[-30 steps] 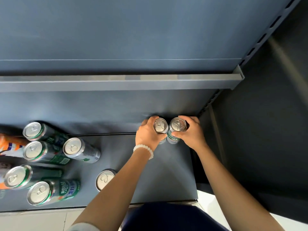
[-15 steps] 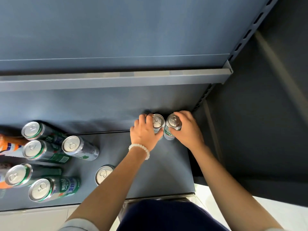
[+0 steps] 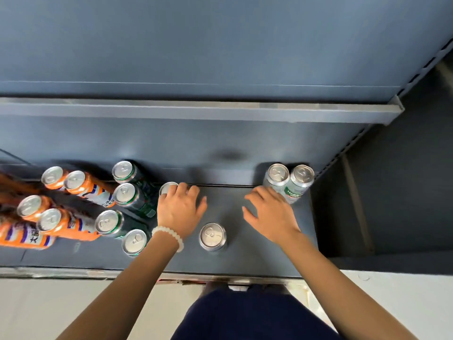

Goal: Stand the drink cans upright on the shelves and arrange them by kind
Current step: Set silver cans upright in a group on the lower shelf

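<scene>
Both hands have let go since half a second ago! The two silver-and-green cans we were gripping now stand upright on their own, touching side by side in the back right corner of the lower shelf. Our right hand has come away and hovers just beside them, fingers spread and holding nothing. Our left hand, white bead bracelet on the wrist, has swung left and its fingers now lie over the top of a silver can; we cannot tell whether they actually grip it. Between the hands, nearer the front edge, one lone silver can stands upright. To the left we see four dark green cans clustered, and beyond them a group of orange cans, all seeming to lean away under the wide lens. The upper shelf shows only its grey edge.
</scene>
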